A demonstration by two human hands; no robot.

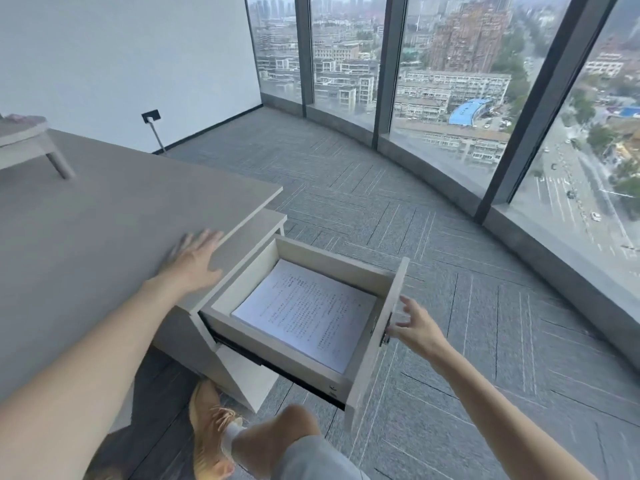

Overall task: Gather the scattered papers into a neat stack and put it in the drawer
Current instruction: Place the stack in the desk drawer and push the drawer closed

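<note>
— Where are the hands?

— The left hand (pixel 195 259) lies flat and spread on the grey matte desk top (pixel 86 237), close to its right edge, grasping nothing. The right hand (pixel 412 325) is at the outer face of the pale wooden drawer front (pixel 377 336), fingers loosely parted by the dark handle fitting; whether they touch it or hover just beside it I cannot tell. It is not clenched on anything.

— And the papers?

— The white stack of printed sheets (pixel 304 315) lies squared inside the open light-wood drawer (pixel 277 337), flat on its bottom, its edges near the drawer walls.

— So which step is this?

— I judge the gathering and the placing done; only closing seems left. The next move calls for a straight push on the drawer front along its dark runners, with the left hand steadying against the desk, so the sheets do not slide.

— Anything unclear?

— The handle is mostly hidden behind the front panel. The print is too small to read. How many sheets there are I cannot say. A grey stand (pixel 31 143) at the desk's far left corner is cut off by the frame. A tan shoe (pixel 207 427) and bent knee block the floor below.
</note>
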